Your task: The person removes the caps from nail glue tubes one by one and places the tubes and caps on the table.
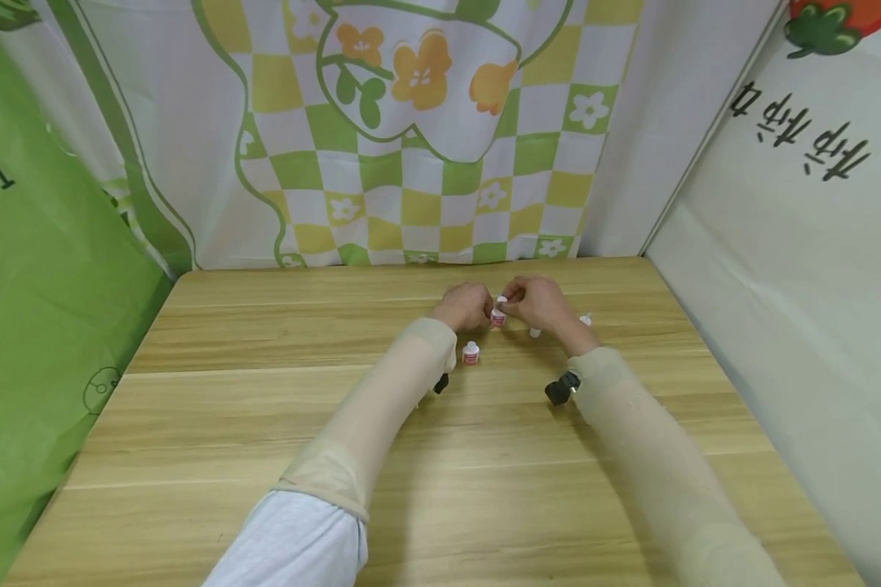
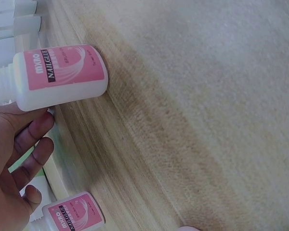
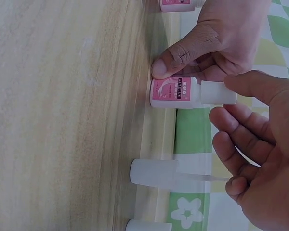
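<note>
Near the back of the table, my left hand (image 1: 468, 306) pinches a small nail glue bottle (image 3: 172, 92) with a pink label, thumb at its lower part. My right hand (image 1: 542, 303) holds the white cap (image 3: 218, 93) at the bottle's neck, thumb on its side; the right fingers behind are partly hidden. A second nail glue bottle (image 2: 65, 76) stands uncapped on the table, nearer the person, as the head view shows at its bottle (image 1: 471, 355). Beside my right hand a white brush cap (image 3: 154, 173) stands upside down, its stem (image 3: 202, 177) pointing up.
Another white cap (image 1: 586, 320) lies farther right, partly beyond the right wrist. The wooden table (image 1: 264, 432) ends at a patterned curtain (image 1: 440, 196) behind the hands. A green cloth (image 1: 51, 326) hangs at the left, a white one (image 1: 800, 310) at the right.
</note>
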`<state>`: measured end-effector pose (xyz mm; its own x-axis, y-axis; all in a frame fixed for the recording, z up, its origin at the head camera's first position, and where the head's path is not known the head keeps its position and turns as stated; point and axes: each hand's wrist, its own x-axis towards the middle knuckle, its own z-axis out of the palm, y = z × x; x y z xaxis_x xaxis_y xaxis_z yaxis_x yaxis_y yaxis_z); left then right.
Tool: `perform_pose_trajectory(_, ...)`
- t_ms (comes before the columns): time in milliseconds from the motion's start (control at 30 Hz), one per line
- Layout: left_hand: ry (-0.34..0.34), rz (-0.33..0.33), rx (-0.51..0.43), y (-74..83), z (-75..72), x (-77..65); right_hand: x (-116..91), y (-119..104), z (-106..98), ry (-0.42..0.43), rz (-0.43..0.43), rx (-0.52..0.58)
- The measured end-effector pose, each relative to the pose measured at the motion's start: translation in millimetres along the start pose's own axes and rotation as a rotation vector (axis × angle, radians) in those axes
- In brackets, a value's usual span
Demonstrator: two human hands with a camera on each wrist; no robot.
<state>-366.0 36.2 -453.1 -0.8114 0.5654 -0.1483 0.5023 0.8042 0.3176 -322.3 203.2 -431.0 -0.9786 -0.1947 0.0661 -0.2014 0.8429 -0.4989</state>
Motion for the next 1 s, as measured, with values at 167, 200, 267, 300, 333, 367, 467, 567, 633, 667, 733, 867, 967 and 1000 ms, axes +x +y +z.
perform_pose_trajectory(167, -0.005, -0.013, -0.002, 0.3, 0.0, 0.5, 0.3, -0.3, -0.1, -0.008, -0.019, 0.001)
perform_pose_trajectory(200, -0.003, -0.011, 0.000, 0.2, 0.1, 0.5, 0.1, -0.5, -0.1, -0.010, -0.023, 0.001)
perform_pose_trajectory(267, -0.003, -0.007, 0.002, 0.1, 0.4, 0.7, -0.1, -0.9, -0.2, -0.012, -0.027, 0.001)
perform_pose_trajectory(300, -0.002, -0.005, 0.003, 0.0, 0.4, 0.7, -0.2, -0.9, -0.2, -0.010, -0.023, 0.002)
perform_pose_trajectory(333, -0.002, -0.004, 0.005, -0.1, 0.5, 0.9, -0.4, -1.0, -0.2, -0.009, -0.018, 0.001)
perform_pose_trajectory(367, -0.003, -0.001, 0.006, -0.3, 0.6, 1.1, -0.5, -0.8, -0.2, -0.007, -0.014, 0.001)
perform_pose_trajectory(467, -0.004, 0.000, 0.006, -0.5, 0.3, 1.3, -0.5, -0.4, -0.1, 0.003, -0.001, 0.000)
perform_pose_trajectory(567, -0.003, 0.001, 0.004, -0.5, 0.1, 0.9, -0.3, 0.4, 0.1, 0.006, -0.009, -0.001)
perform_pose_trajectory(633, -0.002, -0.001, 0.006, -0.3, 0.1, 0.5, -0.1, 0.3, 0.1, 0.005, -0.019, -0.003)
perform_pose_trajectory(667, -0.002, -0.001, 0.006, -0.1, 0.1, 0.4, -0.2, 0.3, 0.1, 0.002, -0.023, -0.004)
perform_pose_trajectory(733, -0.002, 0.002, 0.011, 0.1, 0.2, -0.2, -0.3, 0.0, 0.0, -0.007, -0.030, -0.001)
perform_pose_trajectory(867, -0.001, 0.006, 0.018, 0.9, -0.4, -1.0, -0.5, -1.4, 0.3, -0.020, -0.020, 0.001)
perform_pose_trajectory(967, -0.001, 0.005, 0.013, 1.2, -1.3, -1.6, -0.4, -1.9, 0.8, -0.019, -0.010, -0.008)
perform_pose_trajectory(1000, 0.000, 0.006, 0.012, 1.1, -1.3, -1.7, -0.3, -2.0, 1.1, -0.017, -0.008, -0.012)
